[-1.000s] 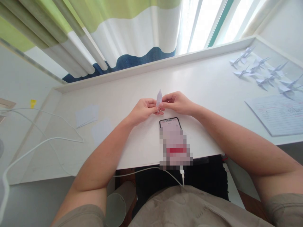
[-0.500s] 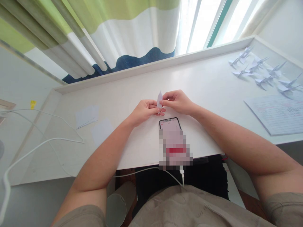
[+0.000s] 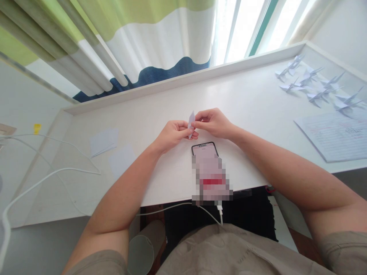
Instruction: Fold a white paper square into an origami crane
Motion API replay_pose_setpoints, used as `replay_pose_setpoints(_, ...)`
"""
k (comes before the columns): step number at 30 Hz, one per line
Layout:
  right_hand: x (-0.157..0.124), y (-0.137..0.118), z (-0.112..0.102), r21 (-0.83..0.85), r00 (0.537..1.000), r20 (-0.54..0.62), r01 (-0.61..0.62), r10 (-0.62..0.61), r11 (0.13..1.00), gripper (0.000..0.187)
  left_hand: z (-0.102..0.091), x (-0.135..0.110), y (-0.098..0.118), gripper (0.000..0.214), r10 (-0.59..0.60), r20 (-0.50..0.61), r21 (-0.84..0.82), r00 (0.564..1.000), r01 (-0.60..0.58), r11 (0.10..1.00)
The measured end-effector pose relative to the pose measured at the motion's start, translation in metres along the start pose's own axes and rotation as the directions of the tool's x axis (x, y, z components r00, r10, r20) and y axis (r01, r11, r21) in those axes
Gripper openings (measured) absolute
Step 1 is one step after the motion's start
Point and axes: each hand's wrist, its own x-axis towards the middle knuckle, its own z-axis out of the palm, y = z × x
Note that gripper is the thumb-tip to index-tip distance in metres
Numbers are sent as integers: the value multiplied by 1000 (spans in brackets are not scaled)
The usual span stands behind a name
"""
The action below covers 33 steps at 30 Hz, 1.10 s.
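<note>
step: mid-fold, by the look of it; small folded white paper [image 3: 191,119] upright just above the desk [image 3: 252,103], beyond the phone [image 3: 205,149] | left hand [image 3: 172,134] closed, pinching its lower end; right hand [image 3: 213,123] fingertips pinched on its right edge | next crease calls for a steady two-handed pinch

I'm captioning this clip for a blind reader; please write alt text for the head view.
The left hand and right hand pinch a small folded white paper piece over a white desk, beyond a black smartphone. Folded white paper cranes and a lined paper sheet lie far right; white paper squares lie left.
</note>
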Motion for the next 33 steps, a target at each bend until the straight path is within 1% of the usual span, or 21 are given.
replay_pose_setpoints(4, 0, 1, 1, 7, 1000, -11, -9, 9, 1000, 29, 0, 1, -2, 37, 22, -11, 11, 1000, -22, 1000)
replay_pose_setpoints(9, 0, 2, 0, -46, 999, -46, -25, 23, 999, 23, 0, 1, -2, 41, 23, -14, 42, 1000, -23, 999)
replay_pose_setpoints(12, 1, 4, -1, -63, 999, -50, -24, 21, 998, 22, 2, 0, 0, 39, 40, -20, 45, 999, -39, 998)
replay_pose_setpoints(15, 2, 5, -2, -12, 1000, -26, -14, 13, 1000, 25, 4, 0, 1, 39, 76, -32, 57, 997, -74, 996)
replay_pose_setpoints(18, 1, 5, -2, 66, 1000, 23, -18, 17, 998, 29, 6, 0, 1, 40, 101, -48, 91, 994, -97, 991)
replay_pose_setpoints(21, 0, 4, 0, 112, 998, 64, -16, 9, 994, 34, 7, 0, 0, 40, 145, -97, 137, 985, -131, 982)
replay_pose_setpoints(23, 0, 4, 1, 122, 998, 64, -29, 21, 992, 37, 7, 0, -1, 42, 180, -124, 185, 976, -156, 970)
replay_pose_setpoints(26, 0, 4, 2, 111, 997, 28, -68, 66, 991, 41, 8, 1, -2, 45, 207, -114, 249, 972, -173, 953)
replay_pose_setpoints(29, 0, 3, 1, 86, 996, 12, -89, 88, 992, 38, 8, 1, -3, 47, 207, -105, 266, 973, -173, 948)
replay_pose_setpoints(33, 1, 1, 1, 102, 993, 11, -118, 117, 988, 28, 9, 2, -5, 49, 212, -138, 286, 967, -166, 944)
